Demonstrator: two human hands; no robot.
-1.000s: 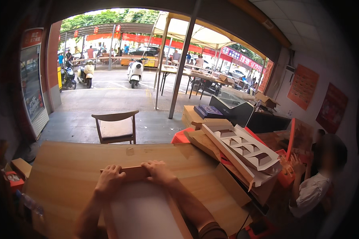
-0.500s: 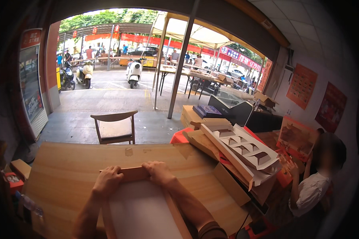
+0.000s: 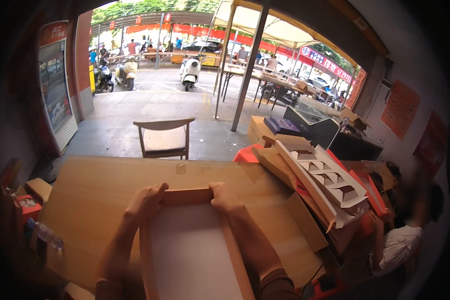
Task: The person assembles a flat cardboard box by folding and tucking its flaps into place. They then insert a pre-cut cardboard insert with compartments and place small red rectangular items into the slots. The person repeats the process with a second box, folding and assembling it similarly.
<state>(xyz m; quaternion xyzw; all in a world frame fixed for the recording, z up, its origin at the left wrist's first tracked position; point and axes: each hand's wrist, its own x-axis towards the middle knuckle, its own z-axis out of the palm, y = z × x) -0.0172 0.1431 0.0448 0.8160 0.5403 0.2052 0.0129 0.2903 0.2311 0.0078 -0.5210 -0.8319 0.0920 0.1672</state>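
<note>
- Both hands have spread wider along the far end of the box since the earlier frame, and the whole view has swung so that the room sits further right
- Left hand (image 3: 147,200) is half closed, its fingers bent around the far left corner of the box; how hard it presses, I cannot tell
- Right hand (image 3: 226,199) is curled the same way at the far right corner, with a clear gap between the two hands
- Open box (image 3: 192,245), shallow and brown-walled with a white inside, lies between the forearms; its long axis runs from the body straight away toward the chair, its short far wall spans from hand to hand, and neither hand is clearly nearer to it
- Table (image 3: 105,185) spreads around the box, bare wood showing on both sides
- White card insert (image 3: 321,171) with cut-out holes tops a cardboard pile to the right, nearer the right hand but well apart from it
- Beyond the far table edge stands the chair (image 3: 164,140); a co-worker (image 3: 397,247) sits at far right
</note>
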